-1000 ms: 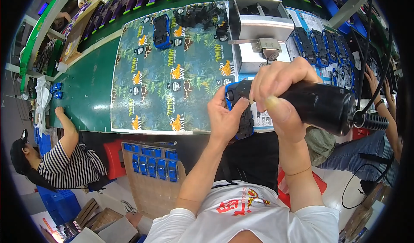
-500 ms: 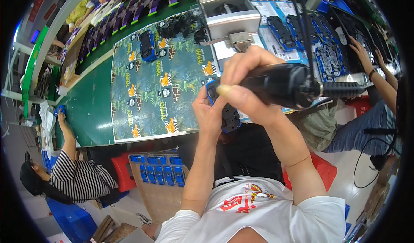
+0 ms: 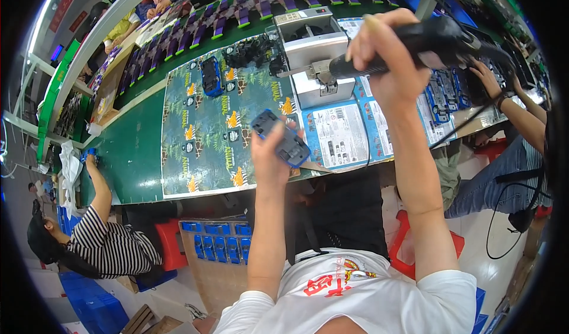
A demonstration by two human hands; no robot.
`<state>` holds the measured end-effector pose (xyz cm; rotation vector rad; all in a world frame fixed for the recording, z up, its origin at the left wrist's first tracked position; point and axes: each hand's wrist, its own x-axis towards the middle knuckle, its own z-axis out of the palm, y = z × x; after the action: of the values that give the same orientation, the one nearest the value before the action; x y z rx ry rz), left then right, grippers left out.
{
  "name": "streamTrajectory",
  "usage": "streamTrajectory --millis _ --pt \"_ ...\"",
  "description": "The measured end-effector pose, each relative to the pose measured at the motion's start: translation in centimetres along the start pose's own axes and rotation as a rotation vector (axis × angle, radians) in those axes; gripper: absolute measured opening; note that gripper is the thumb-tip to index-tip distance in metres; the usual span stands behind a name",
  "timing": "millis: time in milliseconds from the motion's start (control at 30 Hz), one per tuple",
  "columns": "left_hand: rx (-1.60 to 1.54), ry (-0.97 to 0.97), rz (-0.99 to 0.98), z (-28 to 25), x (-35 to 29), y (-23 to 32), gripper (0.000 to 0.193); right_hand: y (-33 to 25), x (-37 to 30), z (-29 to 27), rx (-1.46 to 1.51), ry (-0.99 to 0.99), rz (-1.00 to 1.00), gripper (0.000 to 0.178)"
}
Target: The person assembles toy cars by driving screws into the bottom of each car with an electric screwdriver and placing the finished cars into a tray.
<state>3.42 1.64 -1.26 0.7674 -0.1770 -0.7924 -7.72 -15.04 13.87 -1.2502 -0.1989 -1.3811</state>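
My left hand is closed around a blue toy car, its dark underside facing up, above the table's near edge. My right hand grips a black electric screwdriver, with its fingers wrapped round the body. The driver's narrow end points left, at the front of a silver screw feeder. Whether the bit touches a screw there is too small to tell. The feeder stands on the patterned sheet beyond the car in my left hand.
Another blue car lies at the left beside a heap of black parts. Several upturned cars lie at the right, near a co-worker's hand. Purple-and-green pieces line the back. A box of blue cars sits below the table.
My right hand has lifted the screwdriver off the car and carried it up and right to the feeder. My left hand has moved slightly left, still holding the car.
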Motion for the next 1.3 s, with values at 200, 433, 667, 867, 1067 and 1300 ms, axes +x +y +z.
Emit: streamTrajectory --millis 200,433,667,867,1067,1300 --pt "0.210 -0.125 0.060 0.2 -0.4 -0.3 0.068 2.8 -0.1 0.6 -0.302 -0.011 0.023 0.020" --pt "-0.174 -0.154 -0.176 -2.0 0.7 0.8 0.057 4.1 0.6 1.5 -0.440 -0.055 0.123 0.026" --pt "-0.047 -0.215 -0.118 -2.2 0.0 0.4 0.056 1.5 -1.1 1.8 -0.235 -0.022 0.460 0.019" --pt "0.082 -0.165 -0.071 -0.9 0.3 0.8 0.057 -2.6 -6.9 2.8 0.224 -0.177 0.352 0.017" --pt "0.052 -0.123 -0.075 -1.1 0.2 0.4 0.054 -2.0 -8.6 3.7 0.156 -0.194 0.411 0.017" --pt "0.027 -0.108 -0.067 -1.0 0.2 0.3 0.051 -1.0 -9.9 4.7 0.079 -0.079 0.533 0.019"
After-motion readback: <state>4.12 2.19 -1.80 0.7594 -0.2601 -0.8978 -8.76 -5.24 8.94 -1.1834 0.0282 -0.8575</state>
